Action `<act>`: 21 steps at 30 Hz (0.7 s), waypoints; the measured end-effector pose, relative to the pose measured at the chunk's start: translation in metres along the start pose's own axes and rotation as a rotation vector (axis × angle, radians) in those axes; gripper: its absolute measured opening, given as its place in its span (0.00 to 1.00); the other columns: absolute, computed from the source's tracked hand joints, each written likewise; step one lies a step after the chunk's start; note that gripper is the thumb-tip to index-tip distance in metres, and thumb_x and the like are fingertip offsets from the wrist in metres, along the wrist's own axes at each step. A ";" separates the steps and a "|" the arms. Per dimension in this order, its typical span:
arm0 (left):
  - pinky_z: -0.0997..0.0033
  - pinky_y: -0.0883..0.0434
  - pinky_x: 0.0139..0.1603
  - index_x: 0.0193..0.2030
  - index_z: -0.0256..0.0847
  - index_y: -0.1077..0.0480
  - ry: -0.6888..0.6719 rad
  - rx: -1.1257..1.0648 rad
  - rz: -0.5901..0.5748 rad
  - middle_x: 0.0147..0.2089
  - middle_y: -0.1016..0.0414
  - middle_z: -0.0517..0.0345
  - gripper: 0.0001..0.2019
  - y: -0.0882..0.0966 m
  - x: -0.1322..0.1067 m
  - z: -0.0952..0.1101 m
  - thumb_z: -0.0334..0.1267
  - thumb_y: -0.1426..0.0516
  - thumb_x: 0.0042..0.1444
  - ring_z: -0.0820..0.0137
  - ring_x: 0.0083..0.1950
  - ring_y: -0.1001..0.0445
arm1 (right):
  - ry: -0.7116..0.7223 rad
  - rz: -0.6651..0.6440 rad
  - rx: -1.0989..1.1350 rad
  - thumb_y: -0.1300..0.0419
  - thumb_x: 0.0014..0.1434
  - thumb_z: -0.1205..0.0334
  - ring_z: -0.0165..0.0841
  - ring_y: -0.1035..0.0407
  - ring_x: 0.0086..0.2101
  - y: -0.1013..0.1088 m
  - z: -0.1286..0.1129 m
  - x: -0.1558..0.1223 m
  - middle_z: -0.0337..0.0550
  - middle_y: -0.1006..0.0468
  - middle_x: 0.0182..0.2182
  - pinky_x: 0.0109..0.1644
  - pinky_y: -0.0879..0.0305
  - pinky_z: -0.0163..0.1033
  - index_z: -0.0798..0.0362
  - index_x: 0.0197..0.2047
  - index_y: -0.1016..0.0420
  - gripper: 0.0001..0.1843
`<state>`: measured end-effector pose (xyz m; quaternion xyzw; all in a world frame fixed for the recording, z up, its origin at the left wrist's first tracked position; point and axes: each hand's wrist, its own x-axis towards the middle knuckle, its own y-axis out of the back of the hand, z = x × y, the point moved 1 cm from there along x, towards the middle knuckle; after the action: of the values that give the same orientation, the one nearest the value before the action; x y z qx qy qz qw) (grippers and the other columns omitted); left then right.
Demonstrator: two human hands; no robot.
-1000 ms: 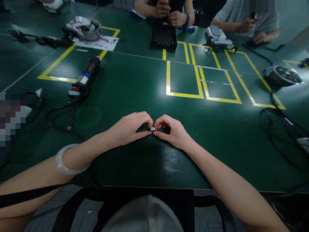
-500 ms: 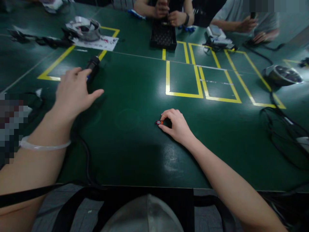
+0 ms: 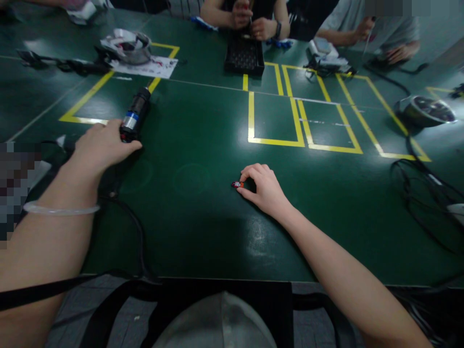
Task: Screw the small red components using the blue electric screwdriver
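Green, smooth and faintly glossy, the table is seen from the head view, with rectangles marked on it in yellow tape.

The tool is recorded at the left of the table, lying flat and pointing away from the person. It is a dark cylinder with a blue and a silver band near its near end. A black cable is seen curving from that end toward the table edge. The left hand is laid over the near end of the tool, its fingers curled shut around it and the thumb pressed along the side. A pale translucent bracelet is worn on that wrist.

The small red part is found near the table's middle, resting on the surface. It is pinched between thumb and forefinger of the right hand; the other fingers are folded in loosely.

At the far edge a black tray with a grid of holes is noted, and a round metal casing at the far right.

Compared with half a second earlier, the left hand, then spread open above the tool, is now lowered and closed on it. The right hand and the part are unchanged in place. A full second earlier both hands were joined at the part.
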<state>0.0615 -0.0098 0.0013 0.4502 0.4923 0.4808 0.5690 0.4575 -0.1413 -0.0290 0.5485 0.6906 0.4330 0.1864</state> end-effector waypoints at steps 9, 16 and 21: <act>0.52 0.30 0.46 0.70 0.29 0.48 -0.112 0.161 0.007 0.55 0.34 0.34 0.39 0.003 -0.037 0.084 0.61 0.55 0.65 0.48 0.52 0.29 | 0.003 0.016 0.050 0.34 0.59 0.66 0.42 0.33 0.45 -0.001 0.001 0.002 0.46 0.23 0.43 0.49 0.40 0.46 0.50 0.38 0.30 0.07; 0.54 0.28 0.45 0.75 0.37 0.52 -0.298 0.169 0.040 0.53 0.32 0.35 0.39 -0.011 -0.071 0.145 0.58 0.51 0.64 0.45 0.51 0.27 | -0.022 0.028 0.143 0.34 0.58 0.68 0.38 0.32 0.39 0.001 -0.004 0.003 0.42 0.23 0.37 0.44 0.39 0.43 0.50 0.37 0.30 0.09; 0.59 0.29 0.45 0.78 0.43 0.58 -0.488 0.187 0.012 0.54 0.32 0.38 0.41 -0.015 -0.092 0.171 0.57 0.49 0.64 0.50 0.50 0.26 | 0.008 0.038 0.223 0.35 0.58 0.68 0.37 0.31 0.38 0.003 -0.009 0.001 0.41 0.23 0.36 0.44 0.37 0.42 0.49 0.38 0.31 0.08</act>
<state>0.2276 -0.1099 0.0166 0.6064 0.3800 0.3136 0.6241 0.4519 -0.1439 -0.0211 0.5770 0.7248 0.3591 0.1130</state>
